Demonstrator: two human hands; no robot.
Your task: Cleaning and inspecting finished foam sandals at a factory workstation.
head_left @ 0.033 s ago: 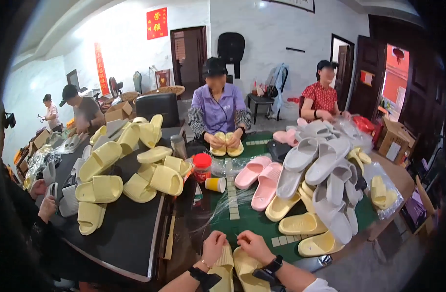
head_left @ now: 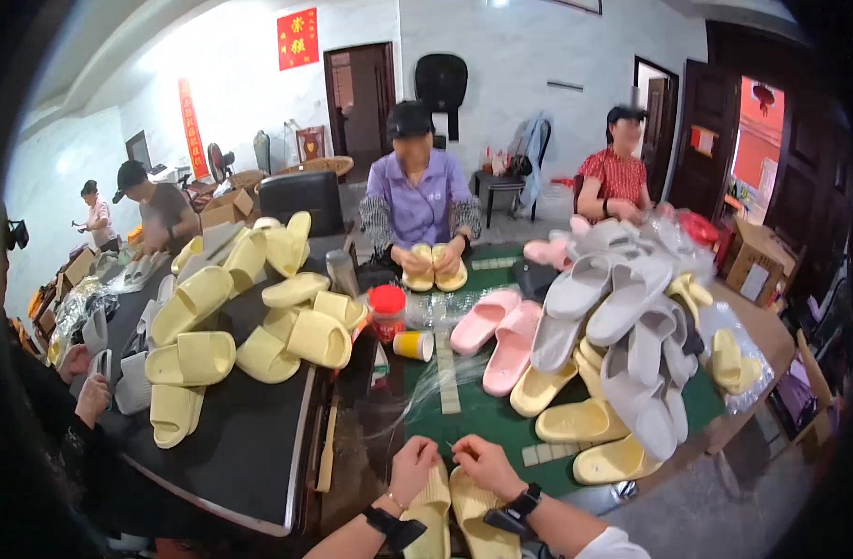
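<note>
While both hands, left hand [head_left: 413, 470] and right hand [head_left: 483, 463], have their fingers closed on the yellow slipper pair [head_left: 452, 511] at six o'clock on the worktop [head_left: 501, 419], she'd best keep the soles aligned.

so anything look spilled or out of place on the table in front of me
Nothing looks spilled or damaged. The one oddity is a small yellow cup lying on its side beside the red-lidded jar, among loose clear plastic film. The slipper heaps are untidy. Your left hand and right hand rest on a pair of yellow slippers.
</note>
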